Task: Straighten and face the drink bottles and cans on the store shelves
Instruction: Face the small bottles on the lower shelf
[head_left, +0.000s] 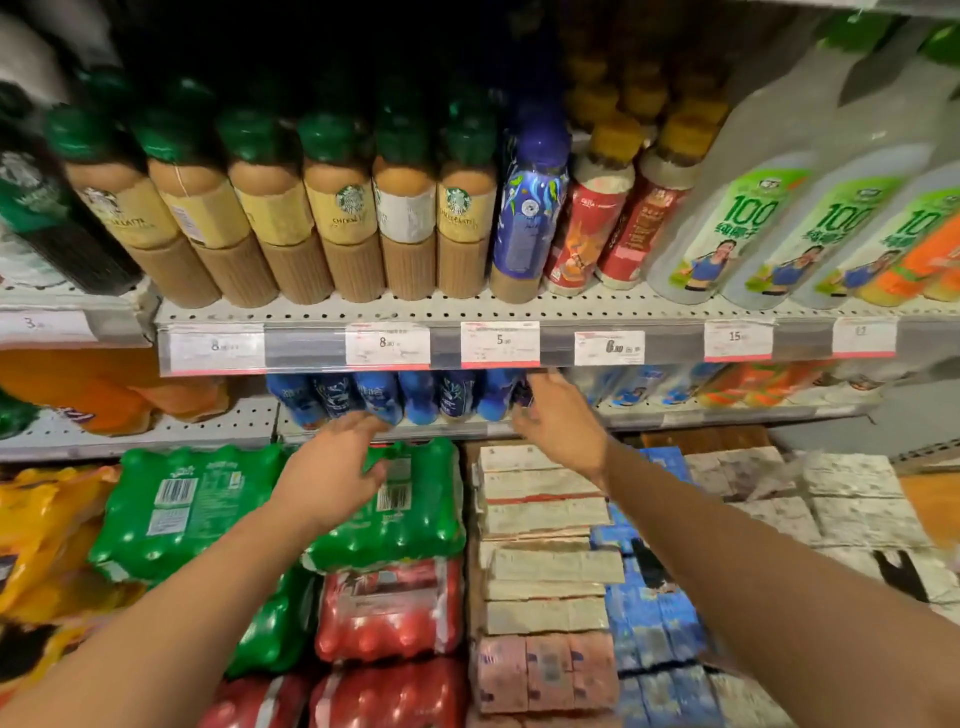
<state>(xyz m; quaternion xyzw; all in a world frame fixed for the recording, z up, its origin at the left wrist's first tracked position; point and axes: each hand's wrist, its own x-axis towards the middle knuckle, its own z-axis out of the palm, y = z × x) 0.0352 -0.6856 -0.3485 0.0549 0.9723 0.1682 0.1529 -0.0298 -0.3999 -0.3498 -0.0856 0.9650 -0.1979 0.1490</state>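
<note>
A row of dark blue drink bottles (415, 400) stands on the lower shelf, its tops hidden behind the price rail (306, 351). My left hand (332, 467) reaches toward the left end of this row with relaxed, straight fingers, fingertips just short of the bottles. My right hand (558, 421) is at the right end of the row, fingers extended beside the rightmost blue bottle (521, 393); whether they touch it I cannot tell. On the upper shelf stand several green-capped coffee bottles (337, 208), some with labels turned aside, and one blue bottle (524, 208).
Red bottles (592, 223) and tall white coconut-drink bottles (737, 223) fill the upper shelf's right side. Orange bottles (78, 384) sit lower left. Below my arms lie green shrink-wrapped packs (182, 509), red packs (389, 608) and stacked cartons (540, 519).
</note>
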